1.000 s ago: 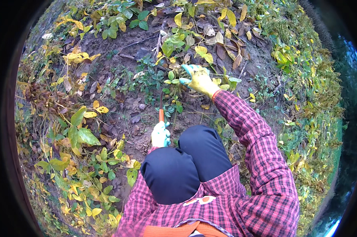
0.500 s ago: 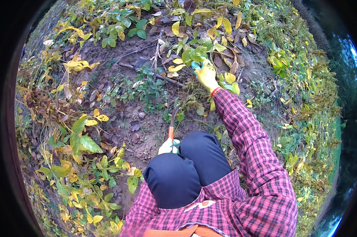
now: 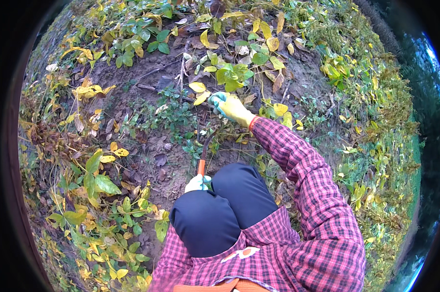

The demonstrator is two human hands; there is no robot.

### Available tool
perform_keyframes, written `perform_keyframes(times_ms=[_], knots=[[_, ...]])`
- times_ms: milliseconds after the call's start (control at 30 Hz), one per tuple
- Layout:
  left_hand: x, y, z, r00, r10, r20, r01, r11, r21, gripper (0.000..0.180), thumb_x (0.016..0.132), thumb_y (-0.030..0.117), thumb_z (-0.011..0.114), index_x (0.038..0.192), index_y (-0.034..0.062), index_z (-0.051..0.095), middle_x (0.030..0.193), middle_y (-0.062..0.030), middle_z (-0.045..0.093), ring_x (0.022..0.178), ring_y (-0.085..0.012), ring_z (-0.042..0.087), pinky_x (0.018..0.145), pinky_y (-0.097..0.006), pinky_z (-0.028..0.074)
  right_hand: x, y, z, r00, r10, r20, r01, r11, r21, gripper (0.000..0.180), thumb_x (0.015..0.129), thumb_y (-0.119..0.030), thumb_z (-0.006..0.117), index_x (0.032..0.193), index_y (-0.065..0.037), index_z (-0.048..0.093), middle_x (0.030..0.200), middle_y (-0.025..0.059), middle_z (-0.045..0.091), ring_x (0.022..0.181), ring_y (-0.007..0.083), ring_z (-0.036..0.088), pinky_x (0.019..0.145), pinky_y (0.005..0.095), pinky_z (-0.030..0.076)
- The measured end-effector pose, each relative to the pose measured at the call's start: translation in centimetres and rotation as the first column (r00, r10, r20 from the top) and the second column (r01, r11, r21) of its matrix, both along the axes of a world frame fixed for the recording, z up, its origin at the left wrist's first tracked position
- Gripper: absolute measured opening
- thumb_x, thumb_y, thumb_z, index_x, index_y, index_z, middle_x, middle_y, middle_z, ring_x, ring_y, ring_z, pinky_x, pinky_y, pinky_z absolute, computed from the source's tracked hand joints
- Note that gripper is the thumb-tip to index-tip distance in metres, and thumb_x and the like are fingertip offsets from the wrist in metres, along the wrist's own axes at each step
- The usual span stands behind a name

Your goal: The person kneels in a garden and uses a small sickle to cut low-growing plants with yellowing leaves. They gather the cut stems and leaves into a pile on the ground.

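You are crouching over bare brown soil (image 3: 147, 160), strewn with dead brown leaves and ringed on every side by low green and yellow leafy plants (image 3: 103, 182); the ground is sloping up into denser growth toward the top edge of the patch. Your dark blue trouser knees (image 3: 220, 204) are filling the lower middle.

Your left hand (image 3: 196, 183), in a pale glove, is sitting just beside your left knee with its fingers closed around the orange handle of a curved dark-bladed sickle (image 3: 204, 155); the blade is arcing up over the soil toward the weeds in the middle of the patch.

Your right hand (image 3: 231, 107), in a yellow rubber glove with teal fingertips, is reaching out on a red plaid sleeve (image 3: 302, 170), fingers curling into the green-leaved plant stems (image 3: 232, 78); whether they are gripping any stem, you cannot tell.
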State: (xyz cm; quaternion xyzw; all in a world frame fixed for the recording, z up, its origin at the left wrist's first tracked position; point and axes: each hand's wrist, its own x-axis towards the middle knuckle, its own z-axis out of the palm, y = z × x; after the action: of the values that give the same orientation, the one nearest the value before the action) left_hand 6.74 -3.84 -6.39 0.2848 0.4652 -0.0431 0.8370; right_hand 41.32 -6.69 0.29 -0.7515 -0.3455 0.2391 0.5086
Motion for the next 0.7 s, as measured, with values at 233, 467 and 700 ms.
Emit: perform_keyframes(times_ms=[233, 467, 700], knots=[[0.5, 0.8, 1.0, 0.997, -0.017, -0.071, 0.025, 0.993, 0.114, 0.044, 0.095, 0.036, 0.049, 0.102, -0.0060, 0.059, 0.064, -0.0043, 0.056, 0.055, -0.0138, 0.051, 0.052, -0.030, 0.042, 16.0, -6.8, 10.4, 0.903, -0.298, -0.309, 0.347, 0.931, 0.114, 0.029, 0.092, -0.012, 0.048, 0.118, -0.001, 0.056, 0.079, 0.0012, 0.060, 0.060, 0.0076, 0.054, 0.053, 0.0213, 0.045], [1.2, 2.3, 2.0, 0.979, -0.074, -0.192, 0.118, 0.966, 0.230, 0.043, 0.095, 0.035, 0.049, 0.101, -0.0061, 0.060, 0.065, -0.0042, 0.056, 0.055, -0.0138, 0.051, 0.052, -0.029, 0.042, 10.0, -10.6, 12.6, 0.277, 0.625, 0.729, -0.147, 0.778, -0.611, 0.064, 0.078, -0.019, 0.063, 0.138, -0.022, 0.041, 0.138, 0.0040, 0.044, 0.135, 0.0265, 0.033, 0.103, 0.0467, 0.034], [0.1, 4.8, 3.8, 0.977, -0.199, -0.078, 0.210, 0.964, 0.163, 0.040, 0.093, 0.032, 0.051, 0.098, -0.0064, 0.062, 0.065, -0.0026, 0.055, 0.054, -0.0125, 0.049, 0.052, -0.026, 0.040, 7.8, -6.2, 7.9, -0.086, 0.890, 0.447, -0.008, 0.448, -0.894, 0.062, 0.079, -0.040, 0.058, 0.137, -0.028, 0.042, 0.146, 0.0015, 0.036, 0.141, 0.0265, 0.021, 0.113, 0.0536, 0.010]])
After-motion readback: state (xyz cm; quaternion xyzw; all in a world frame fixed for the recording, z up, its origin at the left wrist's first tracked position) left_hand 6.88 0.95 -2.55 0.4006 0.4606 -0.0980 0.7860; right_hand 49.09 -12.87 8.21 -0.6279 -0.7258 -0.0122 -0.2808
